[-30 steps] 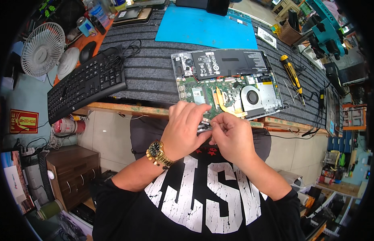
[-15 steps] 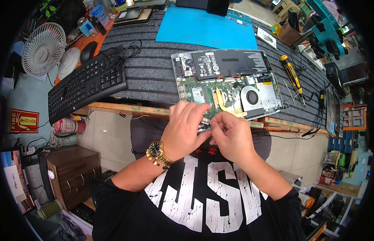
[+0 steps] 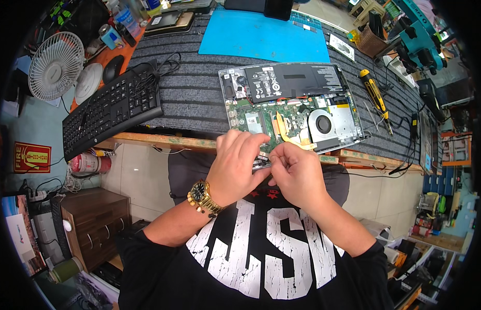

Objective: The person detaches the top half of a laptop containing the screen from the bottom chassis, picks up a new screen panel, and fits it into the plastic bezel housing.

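An opened laptop (image 3: 323,123) lies tilted slightly at the bench's front edge, showing a black battery (image 3: 292,80), green board, copper heat pipe (image 3: 284,132) and round fan. My left hand (image 3: 235,165), with a gold watch at the wrist, curls its fingers over the laptop's lower left edge. My right hand (image 3: 295,175) pinches at that lower edge, just beside the left thumb; what is between its fingertips is too small and hidden to make out.
A black keyboard (image 3: 106,108), mouse (image 3: 113,68) and white fan (image 3: 54,64) are at left. A blue mat (image 3: 261,36) lies behind the laptop. At right are a yellow screwdriver (image 3: 374,93), cables and a teal microscope (image 3: 414,44) on the striped bench (image 3: 189,93).
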A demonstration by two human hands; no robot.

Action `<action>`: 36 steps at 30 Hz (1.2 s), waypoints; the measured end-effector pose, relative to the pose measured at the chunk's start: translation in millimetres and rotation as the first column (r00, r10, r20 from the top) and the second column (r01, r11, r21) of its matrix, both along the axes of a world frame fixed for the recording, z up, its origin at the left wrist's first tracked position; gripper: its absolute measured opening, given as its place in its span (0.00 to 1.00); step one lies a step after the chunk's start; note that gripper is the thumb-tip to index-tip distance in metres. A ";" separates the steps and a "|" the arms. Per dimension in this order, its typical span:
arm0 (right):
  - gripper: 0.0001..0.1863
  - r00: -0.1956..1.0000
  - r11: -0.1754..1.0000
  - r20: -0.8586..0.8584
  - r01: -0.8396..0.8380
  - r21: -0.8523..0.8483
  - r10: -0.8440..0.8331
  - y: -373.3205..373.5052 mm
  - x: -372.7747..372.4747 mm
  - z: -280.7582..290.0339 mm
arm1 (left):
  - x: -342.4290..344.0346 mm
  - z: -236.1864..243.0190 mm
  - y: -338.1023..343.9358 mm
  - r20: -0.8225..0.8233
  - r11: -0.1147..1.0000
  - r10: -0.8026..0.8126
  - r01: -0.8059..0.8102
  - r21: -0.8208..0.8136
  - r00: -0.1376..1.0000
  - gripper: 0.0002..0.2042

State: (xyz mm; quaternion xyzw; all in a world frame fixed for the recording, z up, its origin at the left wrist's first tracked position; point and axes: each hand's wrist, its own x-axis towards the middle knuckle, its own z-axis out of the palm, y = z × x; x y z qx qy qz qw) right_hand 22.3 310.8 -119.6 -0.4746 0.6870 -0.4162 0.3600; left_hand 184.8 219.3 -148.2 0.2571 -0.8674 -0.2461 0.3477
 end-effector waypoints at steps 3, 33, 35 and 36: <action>0.01 0.998 1.000 -0.053 -0.016 -0.004 0.016 -0.7 -1.5 -1.0 | 0.3 -0.2 0.0 0.007 1.000 -0.002 0.002 0.004 1.000 0.31; 0.02 0.997 0.998 -0.061 -0.036 0.042 0.038 0.1 -6.4 5.6 | 15.2 19.9 -0.3 0.074 0.998 -0.053 0.051 0.027 0.996 0.34; 0.02 0.998 0.999 -0.053 -0.032 0.037 0.034 0.3 -6.3 5.5 | 14.4 22.3 3.4 0.095 0.999 -0.035 0.032 0.025 0.995 0.34; 0.02 0.999 0.999 -0.044 -0.029 0.033 0.030 0.5 -6.0 5.2 | 14.1 22.8 5.4 0.113 1.000 -0.010 0.008 0.020 0.994 0.34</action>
